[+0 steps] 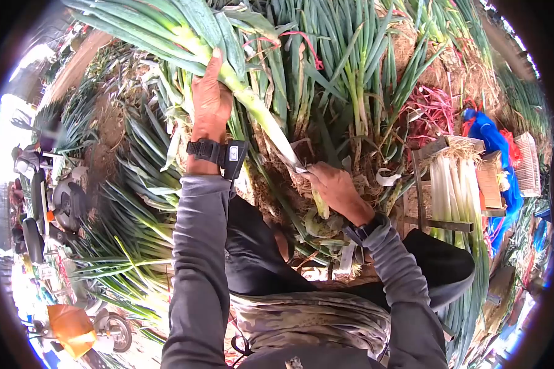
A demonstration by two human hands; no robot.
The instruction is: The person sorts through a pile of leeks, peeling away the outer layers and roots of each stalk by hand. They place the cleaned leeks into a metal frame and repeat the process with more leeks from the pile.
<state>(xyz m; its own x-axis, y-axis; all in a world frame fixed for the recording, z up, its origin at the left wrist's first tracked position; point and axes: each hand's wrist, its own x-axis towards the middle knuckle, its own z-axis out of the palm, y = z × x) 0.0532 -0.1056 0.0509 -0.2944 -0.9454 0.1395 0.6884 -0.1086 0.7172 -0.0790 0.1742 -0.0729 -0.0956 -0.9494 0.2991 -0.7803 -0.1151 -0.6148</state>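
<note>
A large leek (261, 114) slants across the upper middle, its green leaves at the top left and its white root end toward the centre. My left hand (212, 101) is closed around the leek where the leaves meet the stalk. At the root end, my right hand (335, 187) has its fingers pinched together. A small dark, blade-like edge shows there, but I cannot make out the object itself. A peeled strip of pale leaf (320, 204) hangs just below the right hand.
Many leeks with rooty ends (360, 74) stand beyond my hands. Trimmed white leeks (452, 184) lie in a wooden frame (440, 226) at right, near pink ties (428, 114) and a blue cloth (492, 138). More leeks (135, 227) lie at left, with parked motorbikes (68, 203) beyond.
</note>
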